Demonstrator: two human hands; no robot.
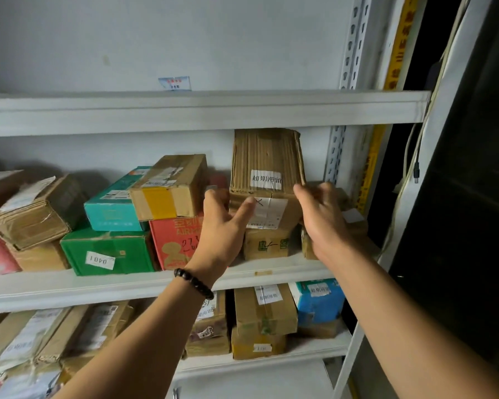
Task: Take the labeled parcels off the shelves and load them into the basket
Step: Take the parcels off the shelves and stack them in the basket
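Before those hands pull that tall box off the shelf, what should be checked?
1. Cardboard parcel has a label: ok.
2. Left hand grip, thumb on front, fingers round left edge: ok.
3. Right hand grip: cannot tell, fingers blurred.
4. Gap under upper shelf: not ok, none visible above parcel.
5. Basket in reach: cannot tell, not in view.

A pale grey wall (156, 38) fills 12 o'clock behind white metal shelves (185, 110). A perforated upright (355, 38) rises at 1 o'clock, a yellow strip (398, 47) just beside it. At 3 o'clock, cables (416, 168) hang against a dark panel (473, 211). The light is dim.
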